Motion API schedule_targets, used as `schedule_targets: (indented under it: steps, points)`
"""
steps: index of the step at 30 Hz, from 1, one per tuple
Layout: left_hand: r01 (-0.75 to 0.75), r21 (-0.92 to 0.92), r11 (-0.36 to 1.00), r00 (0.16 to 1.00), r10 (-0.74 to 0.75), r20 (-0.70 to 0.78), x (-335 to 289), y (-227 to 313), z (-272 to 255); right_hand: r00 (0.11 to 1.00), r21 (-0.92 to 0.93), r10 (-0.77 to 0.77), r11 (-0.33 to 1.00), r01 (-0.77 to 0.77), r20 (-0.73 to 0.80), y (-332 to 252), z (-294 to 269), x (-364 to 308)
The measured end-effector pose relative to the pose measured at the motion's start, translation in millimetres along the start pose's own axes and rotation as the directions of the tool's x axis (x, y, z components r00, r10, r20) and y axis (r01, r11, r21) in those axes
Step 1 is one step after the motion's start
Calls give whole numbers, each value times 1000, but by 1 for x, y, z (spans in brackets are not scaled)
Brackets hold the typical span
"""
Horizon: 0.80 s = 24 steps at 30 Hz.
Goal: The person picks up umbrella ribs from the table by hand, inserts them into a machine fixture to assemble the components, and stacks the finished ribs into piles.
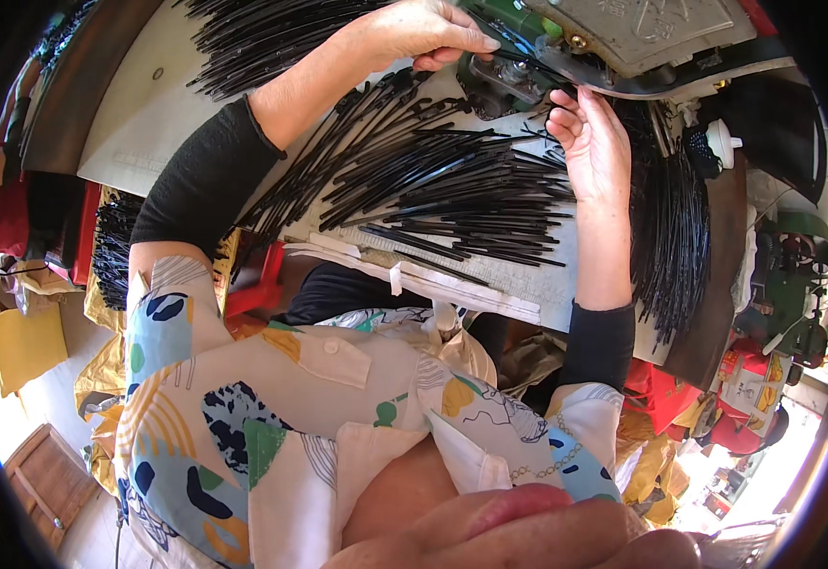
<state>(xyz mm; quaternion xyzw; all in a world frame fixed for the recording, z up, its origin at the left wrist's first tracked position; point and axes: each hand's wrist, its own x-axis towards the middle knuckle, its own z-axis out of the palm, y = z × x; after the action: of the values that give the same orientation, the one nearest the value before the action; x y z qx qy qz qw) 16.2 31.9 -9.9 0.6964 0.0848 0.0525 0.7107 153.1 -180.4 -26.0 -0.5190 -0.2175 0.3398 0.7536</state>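
Observation:
At the far edge of the table, both hands are raised to a green and grey machine [642, 43]. My left hand [423, 36] pinches a thin black rod [528, 61] between thumb and forefinger. That rod runs to the right, in front of the machine's metal parts. My right hand [589, 142] has its thumb and forefinger together at the rod's other end, with the remaining fingers curled. Below my hands lies a fanned pile of similar black rods [461, 185] on the pale table [163, 133]. Exactly where the rod meets the machine is hard to make out.
More black rods [272, 43] lie at the back left, and a thick bundle of rods [665, 247] hangs over the right edge. White strips [414, 280] line the near edge. A red plastic stool [260, 283] stands below; another green machine [798, 275] is far right.

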Motion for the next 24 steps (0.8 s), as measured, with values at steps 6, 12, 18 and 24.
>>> schedule_targets:
  steps: [6, 12, 18, 24]
  points:
    - [12, 13, 1000, 1000, -12, 2, -2, -1, -4, 999, 21, 29, 999, -30, 18, 3, -1, 3]
    - [-51, 13, 999, 999, 51, -11, 1, 3, -2, 995, 139, 47, 989, -59, 86, 4, -15, 9]
    - [-13, 105, 994, 992, 0, 126, -7, 19, -3, 973, -342, -230, 916, 209, -23, -11, 1, -6]
    - [35, 250, 968, 956, -105, 275, -14, 12, 8, 898, -845, -176, 306, 438, 403, -6, 41, -36]
